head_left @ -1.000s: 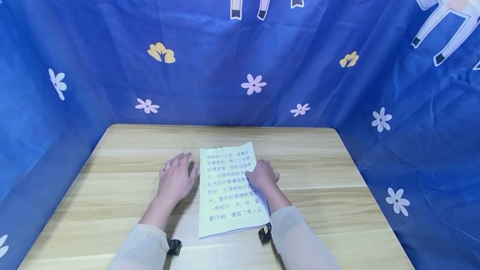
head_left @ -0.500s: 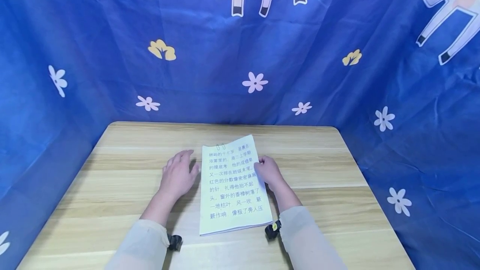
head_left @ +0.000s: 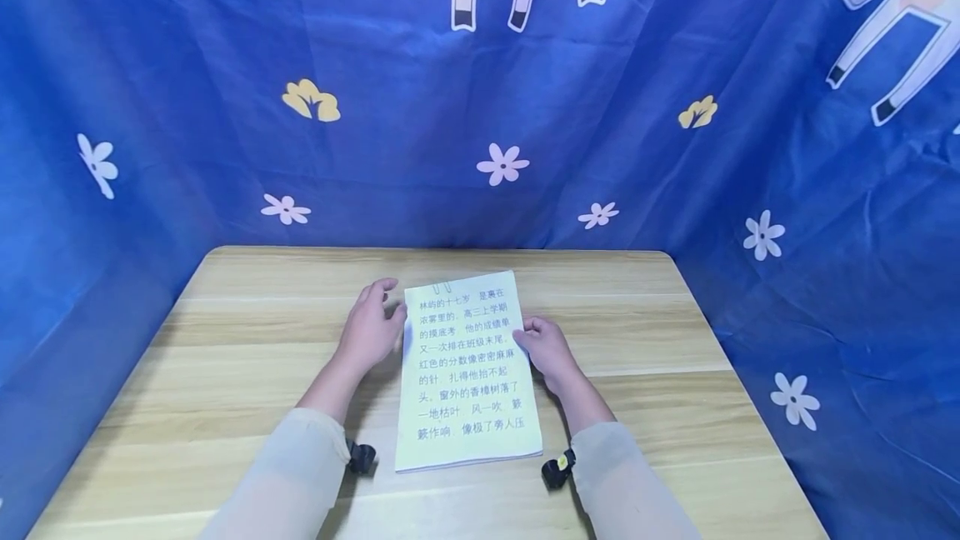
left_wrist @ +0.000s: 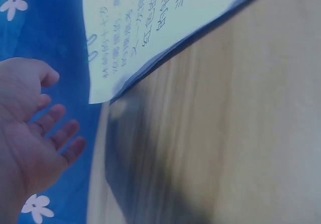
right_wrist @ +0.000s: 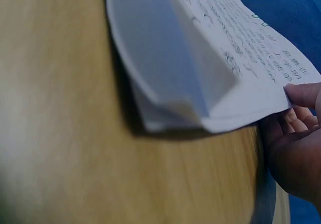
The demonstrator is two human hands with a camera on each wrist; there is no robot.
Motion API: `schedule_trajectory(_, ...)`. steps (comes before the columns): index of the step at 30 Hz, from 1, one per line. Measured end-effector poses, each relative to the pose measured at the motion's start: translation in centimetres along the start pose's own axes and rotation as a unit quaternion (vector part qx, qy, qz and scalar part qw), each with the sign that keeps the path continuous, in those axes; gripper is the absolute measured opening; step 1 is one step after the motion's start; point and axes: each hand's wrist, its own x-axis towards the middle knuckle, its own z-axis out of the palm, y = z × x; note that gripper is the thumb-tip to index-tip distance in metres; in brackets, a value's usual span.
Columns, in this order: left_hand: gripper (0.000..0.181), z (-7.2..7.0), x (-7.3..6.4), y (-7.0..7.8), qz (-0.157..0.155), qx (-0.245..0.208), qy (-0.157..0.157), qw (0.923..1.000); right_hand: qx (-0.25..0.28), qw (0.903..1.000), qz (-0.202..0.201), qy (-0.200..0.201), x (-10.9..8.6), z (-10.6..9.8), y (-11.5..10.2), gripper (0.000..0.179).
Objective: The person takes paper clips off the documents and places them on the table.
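Note:
A stack of printed paper sheets (head_left: 468, 373) with lines of Chinese characters is in the middle of the head view, two paper clips (head_left: 442, 288) at its top edge. My right hand (head_left: 547, 348) pinches its right edge, thumb on top and fingers beneath, as the right wrist view shows. There the sheets (right_wrist: 261, 96) stand raised off the table and bend at the near corner. My left hand (head_left: 371, 325) is beside the upper left edge. In the left wrist view that hand (left_wrist: 30, 128) has loosely bent fingers holding nothing, apart from the paper.
Underneath lies a light wood-grain table (head_left: 285, 298) with rounded far corners. Blue curtains (head_left: 420, 107) printed with flowers and animals surround it at the back and sides. Each wrist carries a small black camera (head_left: 362, 457).
My right hand has shifted outward to the right edge of the sheets, which have risen on that side. My left hand has moved forward and right, closer to the paper's upper left.

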Motion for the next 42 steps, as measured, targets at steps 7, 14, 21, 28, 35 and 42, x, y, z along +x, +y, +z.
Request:
schedule_trajectory(7, 0.063, 2.0, 2.5, -0.9, -0.018, -0.094, -0.018, 0.9952, 0.017, 0.9998, -0.007, -0.01, -0.3, -0.7, 0.7, 0.018)
schedule_trajectory(14, 0.062, 3.2, 4.0, -1.7, -0.025, -0.161, -0.034, 0.9861, 0.035, 0.9989, -0.015, -0.028, -0.7, -0.8, 1.4, 0.017)
schedule_trajectory(21, 0.062, 3.7, 5.0, -2.3, -0.011, -0.135, -0.047, 0.9896, 0.047, 0.9974, -0.024, -0.049, -0.4, -0.9, 1.8, 0.016)
schedule_trajectory(28, 0.055, 4.3, 5.7, -2.3, 0.011, -0.172, -0.061, 0.9831, 0.059, 0.9962, -0.028, -0.058, -0.4, -1.1, 1.6, 0.014)
schedule_trajectory(35, 0.045, 5.0, 6.1, -2.2, 0.016, -0.18, -0.048, 0.9823, 0.061, 0.9958, -0.03, -0.061, -0.3, -1.5, 1.4, 0.014)
schedule_trajectory(42, 0.048, 5.0, 6.1, -1.7, 0.017, -0.156, -0.061, 0.9857, 0.058, 0.9964, -0.028, -0.054, -0.2, -1.7, 1.3, 0.015)
